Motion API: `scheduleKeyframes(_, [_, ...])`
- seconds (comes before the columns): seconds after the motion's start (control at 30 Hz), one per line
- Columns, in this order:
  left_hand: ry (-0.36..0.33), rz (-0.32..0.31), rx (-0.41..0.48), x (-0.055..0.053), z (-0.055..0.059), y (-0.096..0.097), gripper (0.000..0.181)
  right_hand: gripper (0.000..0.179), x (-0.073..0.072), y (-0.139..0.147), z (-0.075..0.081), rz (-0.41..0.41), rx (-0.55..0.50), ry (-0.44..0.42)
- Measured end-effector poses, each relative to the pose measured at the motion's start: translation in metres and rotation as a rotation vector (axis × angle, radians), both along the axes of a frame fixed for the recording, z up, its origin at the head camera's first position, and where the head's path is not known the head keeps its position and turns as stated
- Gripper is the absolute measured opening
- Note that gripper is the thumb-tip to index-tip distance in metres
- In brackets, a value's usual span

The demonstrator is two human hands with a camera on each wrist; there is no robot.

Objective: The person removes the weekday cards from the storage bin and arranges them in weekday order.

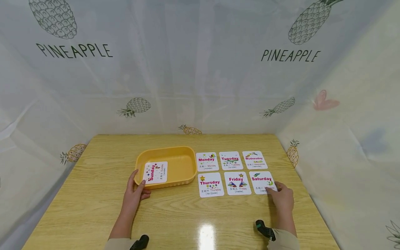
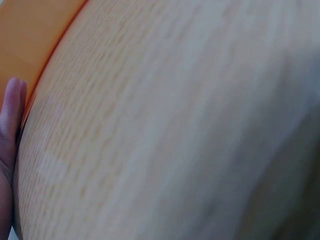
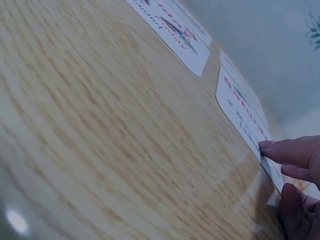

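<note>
My left hand (image 1: 133, 196) grips the near left corner of a yellow plastic tray (image 1: 179, 180); its side wall (image 2: 35, 40) appears at the edge of the left wrist view. Inside the tray lies a white "Sunday" card (image 1: 155, 172), turned sideways. On the right, my right hand (image 1: 282, 197) holds the near right corner of the "Saturday" card (image 1: 260, 178), one digit on its printed face. That card (image 3: 237, 102) lies flat on the table in the right wrist view. Left of it is the "Friday" card (image 1: 237, 183).
The "Monday" (image 1: 207, 162), "Tuesday" (image 1: 230, 160) and "Wednesday" (image 1: 254, 160) cards form the back row, close to the tray's right side. The "Thursday" card (image 1: 210, 184) starts the front row. A pineapple-print cloth (image 1: 200, 69) encloses the wooden table (image 1: 175, 215).
</note>
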State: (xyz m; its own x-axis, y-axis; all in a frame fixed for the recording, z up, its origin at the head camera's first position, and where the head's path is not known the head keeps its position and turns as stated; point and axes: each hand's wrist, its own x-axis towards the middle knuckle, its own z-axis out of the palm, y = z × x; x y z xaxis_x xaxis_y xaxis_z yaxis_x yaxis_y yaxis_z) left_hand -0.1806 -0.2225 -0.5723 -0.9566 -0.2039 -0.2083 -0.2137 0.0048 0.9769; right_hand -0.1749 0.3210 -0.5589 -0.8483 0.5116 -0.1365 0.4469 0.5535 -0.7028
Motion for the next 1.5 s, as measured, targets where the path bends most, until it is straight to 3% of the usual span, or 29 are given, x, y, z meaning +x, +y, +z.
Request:
scheduleKeyframes(0.2, [-0.004,-0.004,-0.004,0.003,0.003,-0.001,0.064,0.06,0.003,-0.005,0.004,-0.058,-0.077,0.084])
scheduleKeyframes(0.4, [0.001,-0.033,0.063,0.006,0.015,0.002,0.063,0.055,0.007,-0.022,0.015,-0.098,-0.19,0.218])
scheduleKeyframes(0.5, [0.006,-0.037,0.069,0.006,0.016,0.002,0.063,0.052,0.005,-0.036,0.02,-0.07,-0.228,0.25])
scheduleKeyframes(0.83, [0.042,-0.011,0.005,0.001,-0.001,0.001,0.064,0.042,-0.004,-0.097,0.021,0.006,-0.331,0.296])
scheduleKeyframes(1.1, [0.037,-0.023,0.013,0.001,0.001,0.001,0.064,0.037,-0.008,-0.151,0.017,0.118,-0.459,0.337])
scheduleKeyframes(1.5, [0.037,-0.017,-0.007,0.002,0.002,-0.001,0.064,0.039,-0.002,-0.221,0.017,0.283,-0.605,0.354])
